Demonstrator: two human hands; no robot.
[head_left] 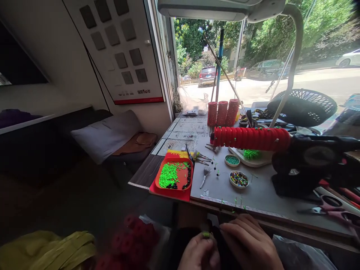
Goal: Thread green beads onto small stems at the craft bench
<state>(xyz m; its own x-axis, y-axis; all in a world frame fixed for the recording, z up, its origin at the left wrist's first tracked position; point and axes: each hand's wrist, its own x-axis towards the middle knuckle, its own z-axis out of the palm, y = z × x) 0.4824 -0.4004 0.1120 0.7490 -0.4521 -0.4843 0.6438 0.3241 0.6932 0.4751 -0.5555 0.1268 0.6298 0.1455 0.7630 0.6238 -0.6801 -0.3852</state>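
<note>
Below the table's front edge, my left hand [200,252] is closed in a pinch around a small yellow-green piece [206,234]. Just right of it is my right hand [251,240], its fingers bent and pressed together, with their tips hidden. Several thin green-tipped pieces [235,202] stick out along the table edge above my hands. Farther in lies a red tray [182,183] with bright green sticks [168,174] and black beads [188,178]. A bowl of multicoloured beads [239,179] and a bowl of teal beads [232,160] stand to its right.
A ridged red roll [251,138] sits on a black machine [306,161] at the right. Scissors [323,208] lie near the right edge. A brush [205,177] rests mid-table. Red foam pieces [135,240] fill a bag at lower left. A lamp [202,11] hangs above.
</note>
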